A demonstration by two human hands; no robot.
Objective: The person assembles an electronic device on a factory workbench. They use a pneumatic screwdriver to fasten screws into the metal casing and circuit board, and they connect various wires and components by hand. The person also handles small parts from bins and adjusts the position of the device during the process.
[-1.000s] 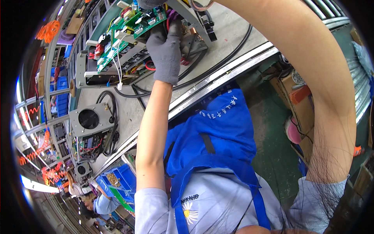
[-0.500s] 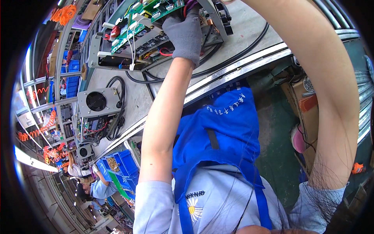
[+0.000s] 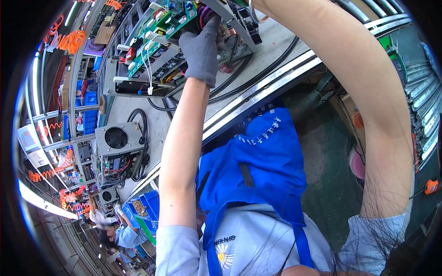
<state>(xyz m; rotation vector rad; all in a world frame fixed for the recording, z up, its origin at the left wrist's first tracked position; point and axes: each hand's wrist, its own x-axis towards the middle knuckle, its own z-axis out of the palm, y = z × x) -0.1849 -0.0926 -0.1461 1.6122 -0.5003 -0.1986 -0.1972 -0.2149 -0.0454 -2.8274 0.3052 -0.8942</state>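
My left hand (image 3: 201, 53), in a grey knitted glove, reaches into an open metal chassis (image 3: 112, 76) on the bench. Its fingers are curled beside a purple-and-black ring-shaped part (image 3: 204, 17) near the chassis' end panel; whatever they grip is hidden. Green circuit boards (image 3: 161, 27) with white connectors and wires sit in the chassis, just left of the glove. A white cable with a plug (image 3: 150, 89) hangs down its front. My bare right arm arches up past the top edge beside the chassis, its hand out of the picture.
A grey unit with a round black fan (image 3: 116, 137) and coiled black cable stands to the left on the bench (image 3: 159, 122). Thick black cable runs along the metal bench edge. Blue bins (image 3: 149, 202) and co-workers (image 3: 126, 234) are at lower left; metal rollers (image 3: 421, 110) are at right.
The whole view has shifted a little, so the chassis and my arms appear further left. My left hand remains inside the chassis near the ring-shaped part, which now shows more clearly.
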